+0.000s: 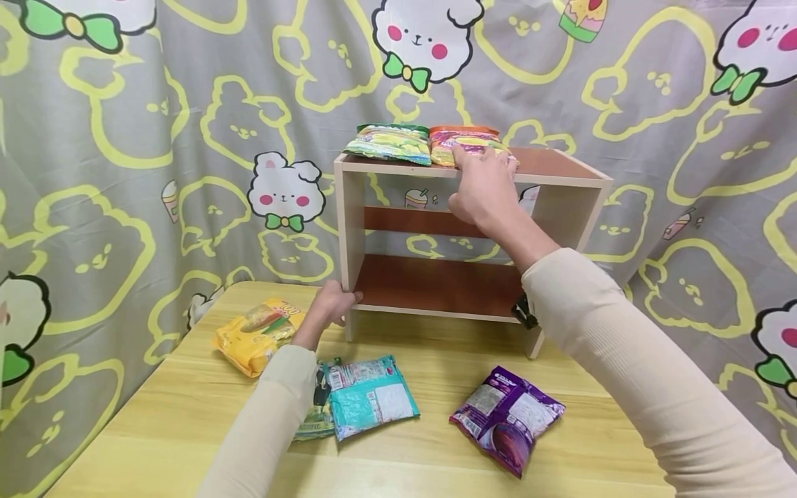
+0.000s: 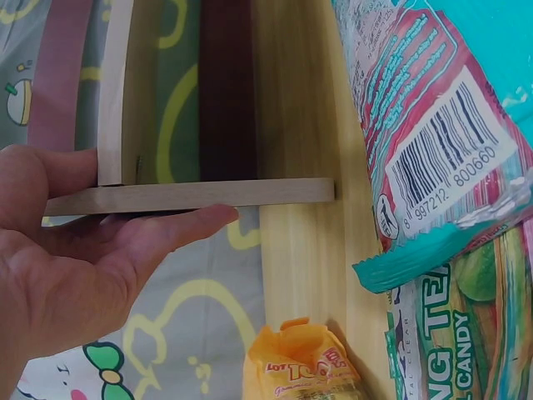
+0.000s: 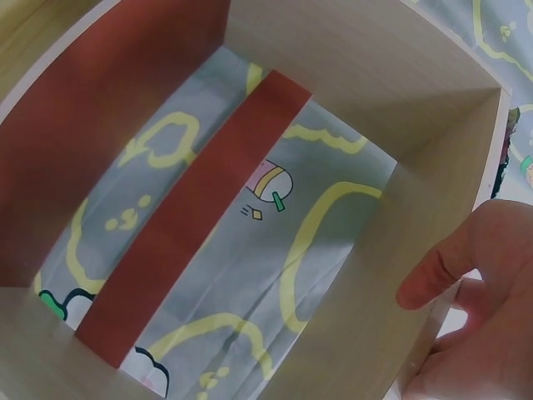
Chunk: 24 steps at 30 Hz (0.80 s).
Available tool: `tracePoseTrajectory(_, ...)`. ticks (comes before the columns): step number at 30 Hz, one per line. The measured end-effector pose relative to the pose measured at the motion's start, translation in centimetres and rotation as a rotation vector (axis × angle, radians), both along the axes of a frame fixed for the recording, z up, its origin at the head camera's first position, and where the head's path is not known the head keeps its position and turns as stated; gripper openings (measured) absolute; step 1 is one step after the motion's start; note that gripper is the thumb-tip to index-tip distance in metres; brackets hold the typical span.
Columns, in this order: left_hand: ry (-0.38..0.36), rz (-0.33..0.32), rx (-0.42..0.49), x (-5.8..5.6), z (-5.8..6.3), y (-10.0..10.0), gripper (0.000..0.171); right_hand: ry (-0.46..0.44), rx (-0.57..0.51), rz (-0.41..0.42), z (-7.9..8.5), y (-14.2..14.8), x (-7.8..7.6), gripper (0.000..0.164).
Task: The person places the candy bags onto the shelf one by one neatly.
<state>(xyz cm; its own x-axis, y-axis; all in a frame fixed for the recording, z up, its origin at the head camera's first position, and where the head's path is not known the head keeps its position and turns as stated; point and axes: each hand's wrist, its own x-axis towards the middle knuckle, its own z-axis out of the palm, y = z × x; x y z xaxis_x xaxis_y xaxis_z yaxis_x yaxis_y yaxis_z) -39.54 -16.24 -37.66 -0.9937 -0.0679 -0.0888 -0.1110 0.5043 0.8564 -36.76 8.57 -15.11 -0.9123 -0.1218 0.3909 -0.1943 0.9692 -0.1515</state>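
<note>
A small wooden shelf [image 1: 436, 283] with red-brown boards stands on the table. My left hand [image 1: 333, 304] grips its left side panel low down; in the left wrist view the thumb lies on one side of the panel and the fingers on the other. On the top board lie a green-and-yellow candy bag [image 1: 392, 144] and, right beside it, an orange-and-pink candy bag [image 1: 463, 137]. My right hand [image 1: 486, 187] reaches up over the top front edge, fingertips on the orange-and-pink bag. Its thumb [image 3: 429, 279] hangs below the top board in the right wrist view.
On the wooden table [image 1: 156, 429], a yellow candy bag [image 1: 249, 342] lies left of the shelf. A teal bag [image 1: 367, 401] overlaps a green candy bag [image 1: 319, 422] in front. Farther right is a purple bag [image 1: 507, 418]. A patterned curtain [image 1: 205, 138] hangs behind.
</note>
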Motion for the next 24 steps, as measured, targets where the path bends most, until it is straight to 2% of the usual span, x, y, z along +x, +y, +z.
tracePoseTrajectory(13,0.001,0.006,-0.016,0.1,0.1,0.1,0.03,0.05,-0.006,0.017,-0.3,0.5,0.1,0.091)
tracePoseTrajectory(18,0.002,0.007,-0.027,0.0,0.0,0.1,0.031,0.059,-0.072,0.002,0.0,0.8,0.4,0.088)
tracePoseTrajectory(21,0.0,0.006,-0.022,0.0,-0.1,0.0,0.032,0.094,-0.116,0.012,0.4,1.2,0.9,0.078)
tracePoseTrajectory(24,0.0,0.004,-0.015,-0.1,-0.1,0.1,0.031,0.162,-0.145,0.045,0.5,1.7,1.7,0.06)
